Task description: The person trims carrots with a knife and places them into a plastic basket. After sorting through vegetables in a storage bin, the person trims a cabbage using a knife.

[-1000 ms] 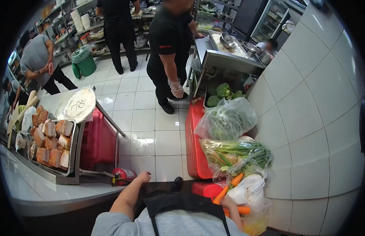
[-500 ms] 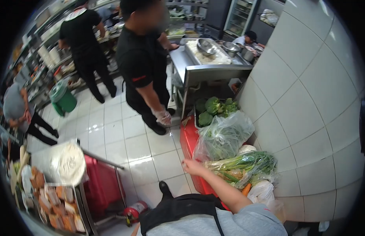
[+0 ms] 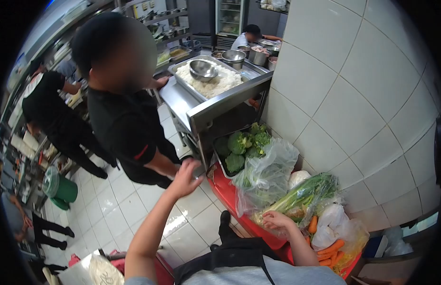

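My left hand (image 3: 186, 179) is raised over the floor with its fingers apart and nothing visible in it. It overlaps the co-worker's lowered hand from my view, and I cannot tell whether they touch. Low over the red container (image 3: 220, 183), my right hand (image 3: 279, 221) has loosely bent, parted fingers and holds nothing I can see. It is nearest to a plastic-wrapped bunch of green onions (image 3: 308, 194). Beyond that lie a clear bag of greens (image 3: 265, 171) and a tray of broccoli (image 3: 239, 145). Carrots (image 3: 330, 251) and a white plastic bag (image 3: 330, 225) lie to the right.
A co-worker in black (image 3: 125, 118) stands at front left, beside a steel table (image 3: 180, 102). On it is a tray of rice (image 3: 220, 88) with a metal bowl (image 3: 203, 70). A tiled wall (image 3: 353, 109) rises at right. A green bin (image 3: 61, 187) stands at left.
My view has turned and moved closer to the co-worker and the vegetables. My left hand has come up into view, and my right hand now hovers beside the green onions.
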A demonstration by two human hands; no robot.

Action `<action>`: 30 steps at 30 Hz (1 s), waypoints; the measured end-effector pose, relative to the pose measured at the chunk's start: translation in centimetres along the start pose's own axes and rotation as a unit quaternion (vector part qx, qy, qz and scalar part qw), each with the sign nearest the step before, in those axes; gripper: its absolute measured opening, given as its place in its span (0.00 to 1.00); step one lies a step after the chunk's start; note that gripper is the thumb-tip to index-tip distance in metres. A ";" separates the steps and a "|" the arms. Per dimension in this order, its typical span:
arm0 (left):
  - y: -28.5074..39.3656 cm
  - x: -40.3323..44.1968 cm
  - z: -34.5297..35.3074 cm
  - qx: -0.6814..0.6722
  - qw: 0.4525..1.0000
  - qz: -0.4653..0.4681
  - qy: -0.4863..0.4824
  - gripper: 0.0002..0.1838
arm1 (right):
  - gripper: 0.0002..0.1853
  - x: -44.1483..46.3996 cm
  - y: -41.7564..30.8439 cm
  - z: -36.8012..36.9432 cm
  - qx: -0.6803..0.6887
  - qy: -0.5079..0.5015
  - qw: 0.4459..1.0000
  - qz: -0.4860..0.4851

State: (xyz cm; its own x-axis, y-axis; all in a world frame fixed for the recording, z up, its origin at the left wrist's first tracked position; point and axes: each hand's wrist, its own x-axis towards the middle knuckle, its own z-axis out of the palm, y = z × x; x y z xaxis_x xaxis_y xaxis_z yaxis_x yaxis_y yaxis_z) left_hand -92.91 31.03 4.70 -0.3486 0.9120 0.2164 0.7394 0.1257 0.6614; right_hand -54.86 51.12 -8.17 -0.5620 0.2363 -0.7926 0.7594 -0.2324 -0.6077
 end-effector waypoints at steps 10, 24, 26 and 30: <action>-1.1 38.4 2.4 0.287 0.946 0.148 0.012 0.42 | 0.17 14.8 -21.5 -6.4 0.365 -0.160 0.879 -0.261; -5.2 47.3 6.5 0.174 0.980 0.083 -0.044 0.43 | 0.21 45.7 -40.7 -17.3 0.288 0.014 0.945 -0.153; -5.4 47.5 6.6 0.174 0.981 0.074 -0.048 0.41 | 0.21 49.9 -43.6 -17.5 0.296 0.023 0.942 -0.156; -5.3 47.7 6.2 0.167 0.981 0.066 -0.073 0.37 | 0.22 57.1 -48.5 -16.7 0.322 0.042 0.932 -0.163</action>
State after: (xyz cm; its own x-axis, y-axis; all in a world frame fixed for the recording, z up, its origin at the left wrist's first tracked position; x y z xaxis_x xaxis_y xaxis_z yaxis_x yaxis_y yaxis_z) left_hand -109.92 76.27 7.06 -0.1682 0.9722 0.1629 0.9289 0.1010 0.3563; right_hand -118.34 91.64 -23.11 -0.6804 0.4603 -0.5703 0.1829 -0.6469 -0.7403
